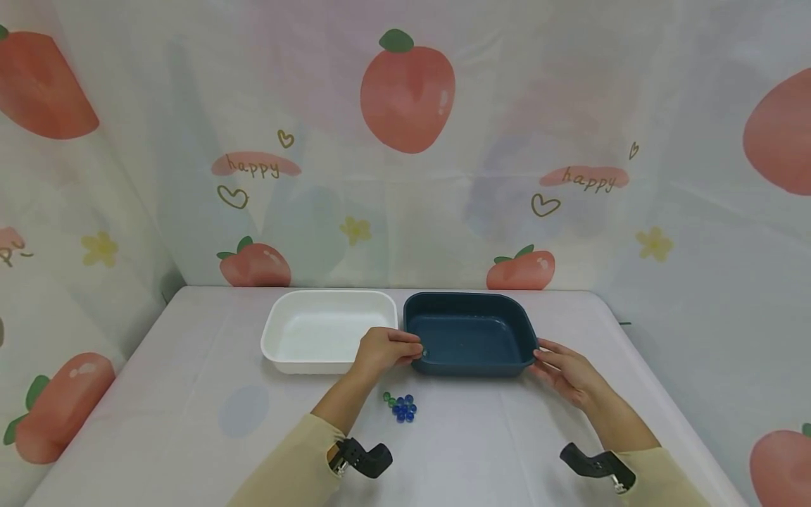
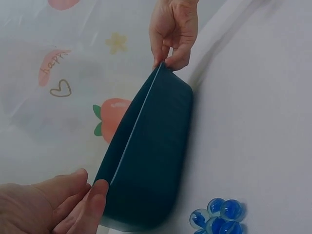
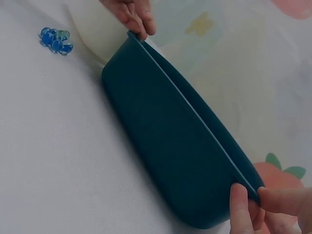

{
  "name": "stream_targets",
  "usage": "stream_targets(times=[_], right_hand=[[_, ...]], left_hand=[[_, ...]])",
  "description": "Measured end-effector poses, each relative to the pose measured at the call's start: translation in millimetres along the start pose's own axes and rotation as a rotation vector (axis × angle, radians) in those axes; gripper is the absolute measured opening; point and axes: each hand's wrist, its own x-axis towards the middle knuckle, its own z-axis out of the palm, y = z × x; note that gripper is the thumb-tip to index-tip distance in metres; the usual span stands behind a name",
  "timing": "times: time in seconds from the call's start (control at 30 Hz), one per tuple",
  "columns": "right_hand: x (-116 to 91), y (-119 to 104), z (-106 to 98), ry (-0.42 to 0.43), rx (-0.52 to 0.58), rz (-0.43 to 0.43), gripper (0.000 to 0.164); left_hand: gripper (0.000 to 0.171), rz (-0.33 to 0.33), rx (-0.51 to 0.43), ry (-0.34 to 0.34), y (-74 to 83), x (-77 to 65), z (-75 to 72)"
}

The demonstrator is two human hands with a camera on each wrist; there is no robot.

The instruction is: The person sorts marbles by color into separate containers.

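Note:
A dark blue rectangular basin [image 1: 469, 338] stands on the table at the back, right of centre. My left hand [image 1: 388, 348] pinches its rim at the near left corner. On the opposite side, my right hand [image 1: 570, 372] pinches the rim at the near right corner, as the right wrist view shows with the thumb and fingers [image 3: 239, 207] on either side of the edge. In front of the basin lies a small cluster of blue glass marbles [image 1: 403, 408], with a couple of green marbles [image 1: 388, 398] at its left.
A white rectangular basin [image 1: 298, 367] stands just left of the blue one, partly behind my left hand. The table has a pale cloth [image 1: 190, 394]. Behind it hangs a curtain [image 1: 418, 218] printed with fruit and flowers.

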Motion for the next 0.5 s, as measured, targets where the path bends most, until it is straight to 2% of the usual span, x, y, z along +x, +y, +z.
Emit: stream_targets(times=[0.3,0.5], right_hand=[[1.4,1.3,-3.3,-0.005,0.036,-0.003,0.046],[1.5,1.1,-2.8,-0.001,0.027,-0.009,0.055]], left_hand=[[0.021,-0.006,-0.019,-0.009,-2.1,-4.5,-2.5],[0.021,-0.025,-0.043,-0.010,-7.4,-10.8,-8.1]])
